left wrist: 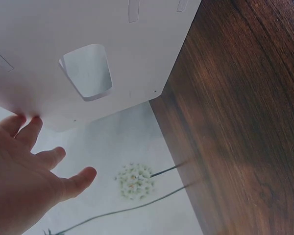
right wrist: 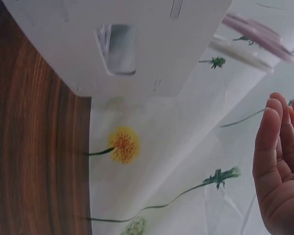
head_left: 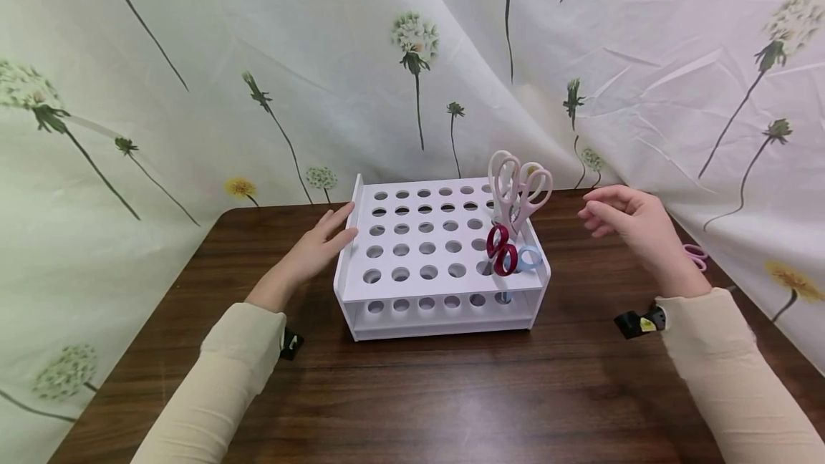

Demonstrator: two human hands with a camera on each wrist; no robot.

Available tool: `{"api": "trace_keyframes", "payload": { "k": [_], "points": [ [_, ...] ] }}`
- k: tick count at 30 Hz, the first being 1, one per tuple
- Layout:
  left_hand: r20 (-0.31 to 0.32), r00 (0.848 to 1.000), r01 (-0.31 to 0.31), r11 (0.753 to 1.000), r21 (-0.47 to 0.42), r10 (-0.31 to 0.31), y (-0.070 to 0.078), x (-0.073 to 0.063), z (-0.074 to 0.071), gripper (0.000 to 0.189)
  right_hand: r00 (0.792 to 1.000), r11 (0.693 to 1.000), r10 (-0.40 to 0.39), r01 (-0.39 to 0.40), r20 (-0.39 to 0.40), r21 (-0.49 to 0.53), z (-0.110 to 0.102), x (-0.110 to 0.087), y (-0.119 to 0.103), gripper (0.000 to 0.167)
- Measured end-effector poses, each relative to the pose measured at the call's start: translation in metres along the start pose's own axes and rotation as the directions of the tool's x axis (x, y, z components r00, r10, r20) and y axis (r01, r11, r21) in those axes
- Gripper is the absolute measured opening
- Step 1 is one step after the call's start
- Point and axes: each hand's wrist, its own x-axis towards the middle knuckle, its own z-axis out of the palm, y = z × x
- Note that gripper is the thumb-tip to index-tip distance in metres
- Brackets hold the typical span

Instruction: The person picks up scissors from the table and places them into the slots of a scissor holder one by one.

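Observation:
A white two-tier rack (head_left: 415,263) with rows of round holes stands on the table. My left hand (head_left: 312,253) is at its left side; in the left wrist view, fingertips touch the panel edge (left wrist: 54,110). Pale pink and white scissor handles (head_left: 522,199) stick up from the rack's back right. In front of them are red-handled scissors (head_left: 501,243) and a light blue handle (head_left: 530,248), also in the holes. To the right of the rack my right hand (head_left: 634,224) hovers with loosely bent fingers and holds nothing.
Behind my right wrist, a pink looped handle (head_left: 696,256) lies near the table's right edge. The dark wooden table (head_left: 412,407) backs onto a white cloth (head_left: 361,92) printed with dandelions.

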Motion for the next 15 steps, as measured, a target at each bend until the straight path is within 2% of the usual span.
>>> {"api": "trace_keyframes", "payload": {
  "k": [9,15],
  "points": [
    [0.0,1.0,0.012,1.0,-0.011,-0.012,-0.001,0.0,0.0,0.063,0.998,0.992,0.065,-0.063,-0.013,0.106,-0.017,0.0,0.012,0.009],
    [-0.003,1.0,0.015,1.0,-0.007,-0.015,0.0,0.001,0.001,0.064,0.991,0.973,0.133,-0.125,-0.03,0.192,-0.029,0.0,0.018,0.008]
  ]
}}
